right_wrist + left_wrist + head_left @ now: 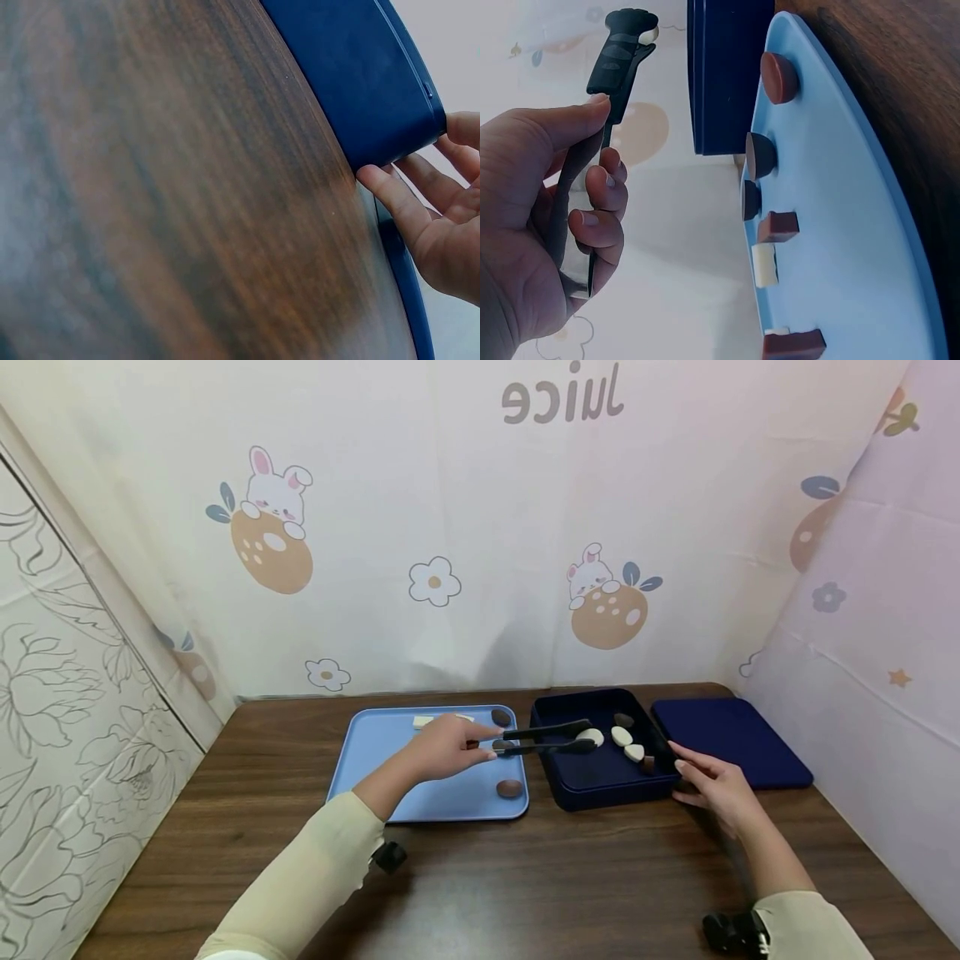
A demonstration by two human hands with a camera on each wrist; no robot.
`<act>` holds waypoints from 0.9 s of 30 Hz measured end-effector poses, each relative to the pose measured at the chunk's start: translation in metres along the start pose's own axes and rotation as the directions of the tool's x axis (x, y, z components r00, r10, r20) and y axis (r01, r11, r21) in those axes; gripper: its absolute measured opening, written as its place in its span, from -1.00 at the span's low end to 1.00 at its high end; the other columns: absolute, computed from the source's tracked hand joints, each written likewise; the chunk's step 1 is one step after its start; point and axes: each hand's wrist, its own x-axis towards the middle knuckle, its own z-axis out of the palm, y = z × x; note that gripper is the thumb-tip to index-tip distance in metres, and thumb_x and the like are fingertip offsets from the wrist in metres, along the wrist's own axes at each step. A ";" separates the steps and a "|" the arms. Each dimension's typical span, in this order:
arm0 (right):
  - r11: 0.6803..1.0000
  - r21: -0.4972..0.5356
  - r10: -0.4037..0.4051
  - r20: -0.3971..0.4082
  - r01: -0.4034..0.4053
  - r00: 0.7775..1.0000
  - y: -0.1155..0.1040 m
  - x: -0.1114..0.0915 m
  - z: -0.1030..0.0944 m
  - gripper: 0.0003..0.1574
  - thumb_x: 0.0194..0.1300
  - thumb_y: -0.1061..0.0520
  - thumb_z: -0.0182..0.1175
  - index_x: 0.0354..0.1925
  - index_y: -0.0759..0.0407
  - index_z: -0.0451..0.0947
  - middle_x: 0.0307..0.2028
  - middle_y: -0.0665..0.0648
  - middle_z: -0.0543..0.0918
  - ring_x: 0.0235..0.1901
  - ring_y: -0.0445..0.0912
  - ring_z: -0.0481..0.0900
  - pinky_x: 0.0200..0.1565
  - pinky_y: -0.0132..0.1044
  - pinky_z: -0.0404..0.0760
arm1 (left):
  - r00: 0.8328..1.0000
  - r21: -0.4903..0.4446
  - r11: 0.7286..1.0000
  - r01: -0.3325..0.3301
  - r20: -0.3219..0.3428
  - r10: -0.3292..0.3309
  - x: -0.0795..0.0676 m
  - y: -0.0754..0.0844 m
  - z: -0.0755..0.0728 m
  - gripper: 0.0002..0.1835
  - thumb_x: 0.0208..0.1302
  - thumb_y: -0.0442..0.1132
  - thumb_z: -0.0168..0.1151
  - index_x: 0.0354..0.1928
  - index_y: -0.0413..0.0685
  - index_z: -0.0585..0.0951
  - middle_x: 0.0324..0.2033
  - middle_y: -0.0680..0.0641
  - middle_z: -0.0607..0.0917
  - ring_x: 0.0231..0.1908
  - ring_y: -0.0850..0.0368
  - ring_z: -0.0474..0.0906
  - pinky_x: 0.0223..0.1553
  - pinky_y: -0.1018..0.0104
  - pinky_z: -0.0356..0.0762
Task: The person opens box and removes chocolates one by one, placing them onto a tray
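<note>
White piece (pixel 590 737): you have it between the tips of the black tongs (pixel 547 730), to the right of your left hand (pixel 442 747); it appears raised over the box (pixel 611 795). For sound handling, hold even, light pressure, as the smooth rounded piece could slip if you squeeze hard. Lowering the tips well inside the rim before they part would limit rolling; the bare floor nearer your left hand looks a better spot than the loose pieces (pixel 622 736) toward your right.

Your left hand is closed narrowly on the tongs, thumb opposing curled fingers, above the blue tray (pixel 372 777). Your right hand (pixel 716 789) holds the box at its right side, thumb and fingers about the corner, moderately spread. A steady hold there should prevent sliding. The exact gap beneath the piece cannot be told.
</note>
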 end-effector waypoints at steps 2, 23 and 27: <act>1.000 0.005 -0.001 0.001 0.001 1.000 0.000 0.000 0.000 -0.27 0.46 -0.05 0.09 0.46 0.13 0.15 0.43 0.48 -0.03 -0.09 -0.53 0.43 -0.10 -0.20 0.62 | 1.000 -0.004 1.000 0.016 -0.002 -0.016 -0.004 -0.001 -0.001 -0.57 0.37 -0.08 0.23 0.25 0.05 0.58 -0.75 0.14 0.43 -0.73 0.27 0.23 -0.60 0.38 0.28; 1.000 -0.026 0.012 0.004 -0.011 1.000 0.002 0.001 -0.001 -0.23 0.46 -0.08 0.08 0.47 0.14 0.12 0.45 0.42 -0.03 0.00 -0.48 0.36 -0.07 -0.18 0.62 | 0.993 0.028 0.998 0.062 -0.099 -0.059 -0.054 -0.018 -0.009 -0.56 0.31 -0.07 0.31 0.21 0.08 0.61 -0.72 0.19 0.36 -0.67 0.29 0.21 -0.60 0.38 0.24; 0.999 -0.038 0.016 0.000 -0.015 1.000 0.003 0.002 -0.001 -0.24 0.46 -0.09 0.07 0.47 0.13 0.11 0.45 0.41 -0.02 0.13 -0.30 0.35 -0.07 -0.18 0.61 | 0.989 -0.004 0.994 0.113 -0.097 -0.113 -0.063 -0.020 -0.010 -0.57 0.32 -0.07 0.30 0.22 0.10 0.60 -0.73 0.16 0.32 -0.66 0.28 0.21 -0.60 0.38 0.23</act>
